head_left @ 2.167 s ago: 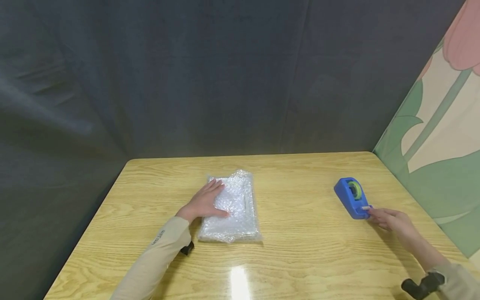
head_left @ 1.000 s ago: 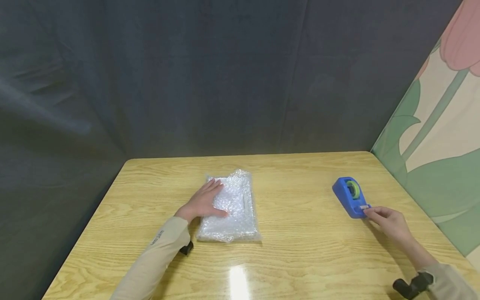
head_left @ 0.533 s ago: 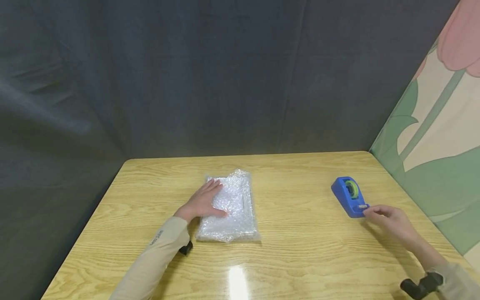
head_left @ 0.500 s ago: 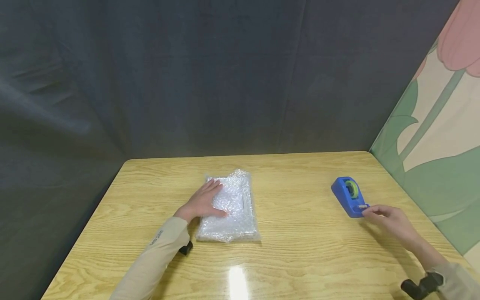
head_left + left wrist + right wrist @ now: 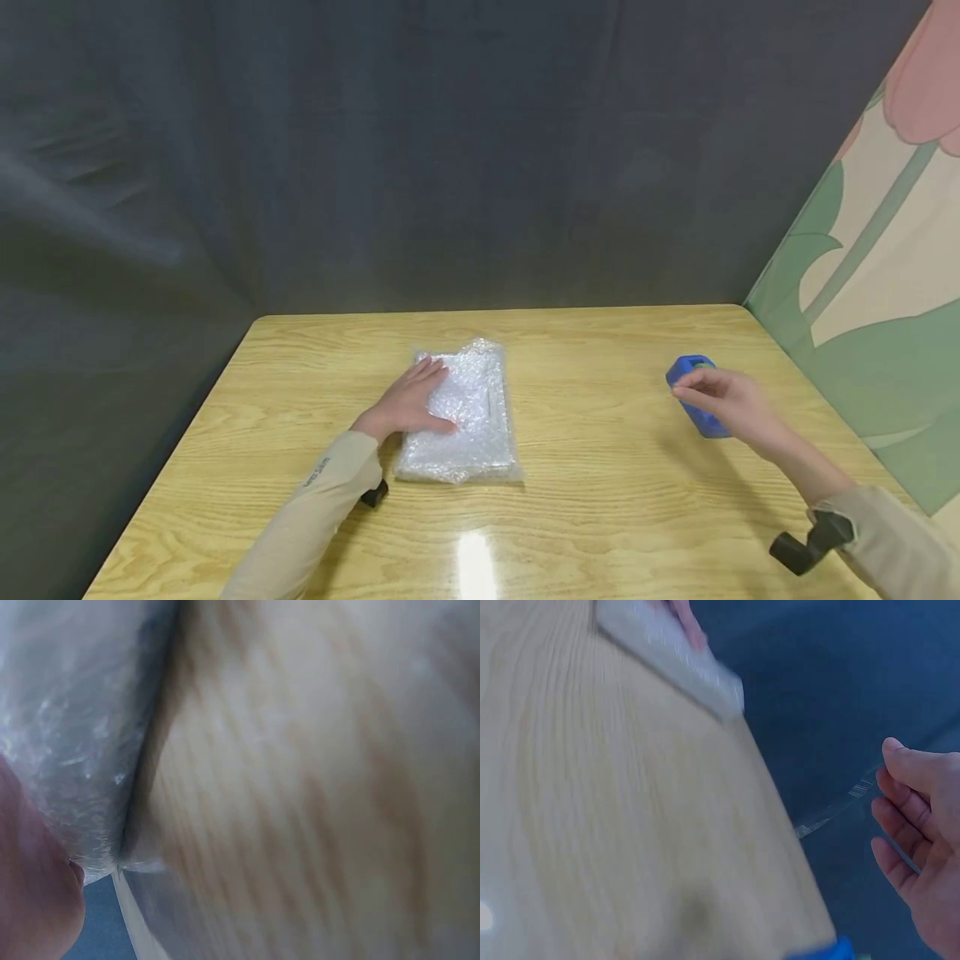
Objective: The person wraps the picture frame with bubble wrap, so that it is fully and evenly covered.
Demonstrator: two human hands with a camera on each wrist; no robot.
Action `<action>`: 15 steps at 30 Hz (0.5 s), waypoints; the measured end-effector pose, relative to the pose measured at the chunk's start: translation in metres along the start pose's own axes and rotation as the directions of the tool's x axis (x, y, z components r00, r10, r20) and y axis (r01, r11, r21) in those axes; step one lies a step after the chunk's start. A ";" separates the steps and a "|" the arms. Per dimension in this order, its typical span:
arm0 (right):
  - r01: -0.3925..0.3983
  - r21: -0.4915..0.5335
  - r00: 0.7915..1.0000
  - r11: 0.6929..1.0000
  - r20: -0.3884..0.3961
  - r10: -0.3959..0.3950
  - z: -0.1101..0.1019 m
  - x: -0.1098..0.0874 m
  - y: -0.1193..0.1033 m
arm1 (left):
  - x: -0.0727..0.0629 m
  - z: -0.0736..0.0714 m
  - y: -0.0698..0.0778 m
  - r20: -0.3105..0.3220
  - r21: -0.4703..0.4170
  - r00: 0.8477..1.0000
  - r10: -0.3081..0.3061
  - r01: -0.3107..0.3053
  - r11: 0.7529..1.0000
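Observation:
A flat package in bubble wrap (image 5: 476, 437) lies left of the table's middle. My left hand (image 5: 408, 406) rests on its left part, fingers spread and straight. Over the blue tape dispenser (image 5: 708, 427) at the right, my right hand (image 5: 731, 404) is raised and hides much of it. In the right wrist view, the thumb and index finger of the right hand (image 5: 922, 832) pinch the end of a clear strip of tape (image 5: 841, 807). The strip hangs free, away from the dispenser. What lies inside the bubble wrap cannot be made out.
The wooden table (image 5: 585, 500) has a dark curtain (image 5: 480, 158) behind it. A wall with a painted tulip (image 5: 885, 275) borders the right side. Light glares on the table near its front.
My right hand has pulled a strip of tape off the dispenser, rising and moving left from its cutting edge. The left hand and the package have stayed in place.

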State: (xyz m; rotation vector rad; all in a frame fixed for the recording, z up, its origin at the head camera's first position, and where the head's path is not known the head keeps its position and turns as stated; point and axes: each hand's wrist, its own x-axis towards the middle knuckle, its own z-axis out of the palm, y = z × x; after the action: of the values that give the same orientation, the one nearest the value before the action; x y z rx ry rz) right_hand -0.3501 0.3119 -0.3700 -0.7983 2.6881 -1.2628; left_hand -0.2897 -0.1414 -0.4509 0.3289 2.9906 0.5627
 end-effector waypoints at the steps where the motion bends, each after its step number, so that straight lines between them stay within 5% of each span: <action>1: 0.015 0.015 1.000 1.000 0.008 -0.016 0.005 0.004 -0.007 | 0.000 0.000 0.000 0.000 -0.001 1.000 0.001 -0.001 1.000; 15: 0.090 0.302 0.989 0.949 0.088 -0.122 0.102 0.056 -0.067 | 0.001 0.002 -0.002 -0.006 0.012 1.000 -0.007 0.007 1.000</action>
State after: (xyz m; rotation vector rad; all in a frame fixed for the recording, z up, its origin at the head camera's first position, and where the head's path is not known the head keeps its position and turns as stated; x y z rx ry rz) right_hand -0.3426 0.1784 -0.3798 -0.9471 2.3221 -1.5525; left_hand -0.2906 -0.1420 -0.4539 0.3182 3.0011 0.5468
